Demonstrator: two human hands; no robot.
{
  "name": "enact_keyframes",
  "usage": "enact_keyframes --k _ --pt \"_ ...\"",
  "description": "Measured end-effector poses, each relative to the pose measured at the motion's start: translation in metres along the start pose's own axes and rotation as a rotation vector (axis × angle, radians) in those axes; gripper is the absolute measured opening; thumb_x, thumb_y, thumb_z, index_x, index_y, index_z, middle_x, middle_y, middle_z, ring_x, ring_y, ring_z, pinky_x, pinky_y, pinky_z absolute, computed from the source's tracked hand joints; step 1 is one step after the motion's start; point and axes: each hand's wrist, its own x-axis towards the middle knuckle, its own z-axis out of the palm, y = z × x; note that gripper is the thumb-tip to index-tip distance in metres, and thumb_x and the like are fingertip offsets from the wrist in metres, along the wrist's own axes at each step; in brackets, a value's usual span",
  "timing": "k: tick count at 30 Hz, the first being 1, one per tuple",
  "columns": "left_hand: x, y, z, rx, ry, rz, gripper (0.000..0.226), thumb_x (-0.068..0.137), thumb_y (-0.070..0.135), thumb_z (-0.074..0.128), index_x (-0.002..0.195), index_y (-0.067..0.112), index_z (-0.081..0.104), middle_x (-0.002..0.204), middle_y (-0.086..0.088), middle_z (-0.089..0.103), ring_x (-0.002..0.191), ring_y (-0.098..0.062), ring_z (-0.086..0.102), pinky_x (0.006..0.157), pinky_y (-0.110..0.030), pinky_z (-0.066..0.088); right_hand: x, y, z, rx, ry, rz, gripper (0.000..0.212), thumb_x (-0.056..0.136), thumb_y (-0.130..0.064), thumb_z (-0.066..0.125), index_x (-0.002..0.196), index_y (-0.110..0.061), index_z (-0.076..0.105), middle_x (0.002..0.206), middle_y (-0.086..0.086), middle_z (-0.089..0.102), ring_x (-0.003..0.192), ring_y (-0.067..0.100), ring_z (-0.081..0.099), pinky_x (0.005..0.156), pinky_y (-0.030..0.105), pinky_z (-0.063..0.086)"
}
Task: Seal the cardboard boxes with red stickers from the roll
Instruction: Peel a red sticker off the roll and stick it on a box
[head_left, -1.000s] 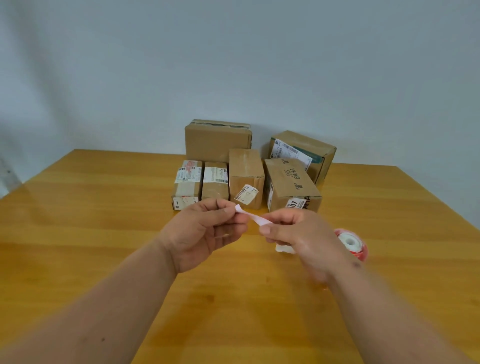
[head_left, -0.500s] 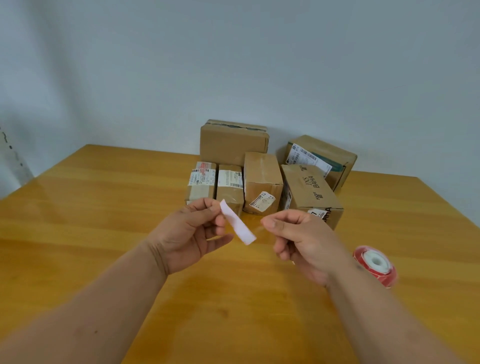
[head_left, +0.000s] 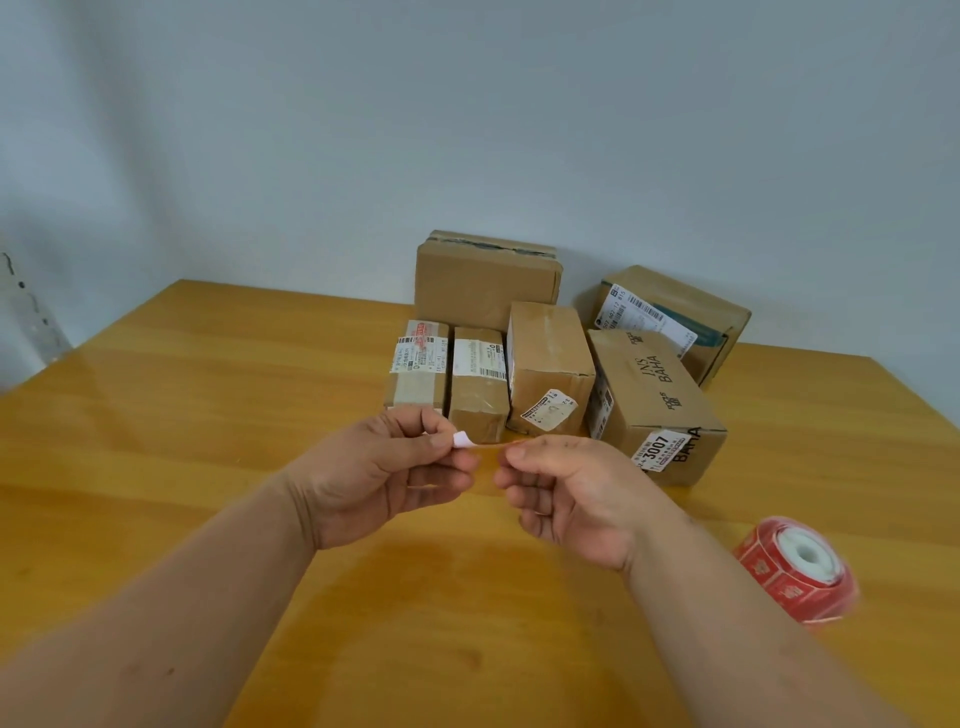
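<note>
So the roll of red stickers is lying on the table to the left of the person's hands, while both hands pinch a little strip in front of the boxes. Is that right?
Not quite. The head view shows the roll of red stickers on the table to the right of the hands, beside the right forearm. The rest holds: the left hand and right hand pinch a little strip in front of the boxes.

six cardboard boxes (head_left: 550, 364), one red sticker roll (head_left: 797, 569), one white strip (head_left: 462, 440), two hands (head_left: 379, 478)

table (head_left: 208, 415): glossy wood | boxes (head_left: 550, 358): matt cardboard | roll (head_left: 795, 569): glossy red
</note>
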Motion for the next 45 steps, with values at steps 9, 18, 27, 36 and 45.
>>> enact_keyframes --k 9,18,27,36,45 --pt "0.010 0.005 -0.018 0.105 -0.092 -0.017 0.017 0.073 0.015 0.082 0.084 0.009 0.071 0.090 -0.018 0.071 0.081 -0.025 0.070 0.087 -0.038 0.056 0.018 -0.001 0.001 -0.030 0.063 0.129 0.027 0.087 -0.034 0.064 0.091 -0.007 0.067 0.070 0.008 0.070 0.055 0.014 0.062 0.053 0.023 0.044" --pt "0.014 0.012 -0.037 0.084 0.113 -0.048 0.042 0.068 0.012 0.084 0.108 0.010 0.073 0.094 -0.013 0.073 0.082 -0.022 0.069 0.092 -0.045 0.050 0.027 -0.003 -0.005 -0.069 0.272 -0.151 0.012 0.085 -0.004 0.064 0.078 -0.012 0.068 0.067 0.008 0.066 0.050 0.013 0.055 0.050 0.024 0.040" --pt "0.059 -0.009 -0.031 1.084 0.613 0.046 0.068 0.089 0.039 0.063 0.148 0.041 0.029 0.153 0.000 0.022 0.139 -0.030 0.025 0.112 -0.048 0.032 0.028 0.005 0.000 -0.268 0.321 -0.263 0.008 0.088 -0.017 0.066 0.083 -0.017 0.072 0.081 0.004 0.074 0.068 0.014 0.062 0.058 0.021 0.039" --pt "0.063 -0.013 -0.029 1.124 0.749 0.033 0.053 0.083 0.051 0.066 0.126 0.028 0.048 0.145 0.003 0.031 0.110 -0.025 0.054 0.087 -0.044 0.054 0.017 0.004 -0.011 -0.207 0.295 -0.278 0.012 0.090 -0.016 0.063 0.085 -0.017 0.073 0.078 0.004 0.073 0.069 0.014 0.060 0.071 0.032 0.045" --pt "-0.005 -0.020 -0.049 1.038 0.835 -0.029 0.095 0.067 0.028 0.082 0.145 0.020 0.028 0.136 -0.007 0.046 0.117 -0.029 0.049 0.095 -0.044 0.047 -0.006 0.010 -0.007 -0.184 0.271 -0.304 0.010 0.088 -0.013 0.065 0.082 -0.016 0.073 0.078 0.005 0.073 0.069 0.015 0.061 0.067 0.029 0.046"
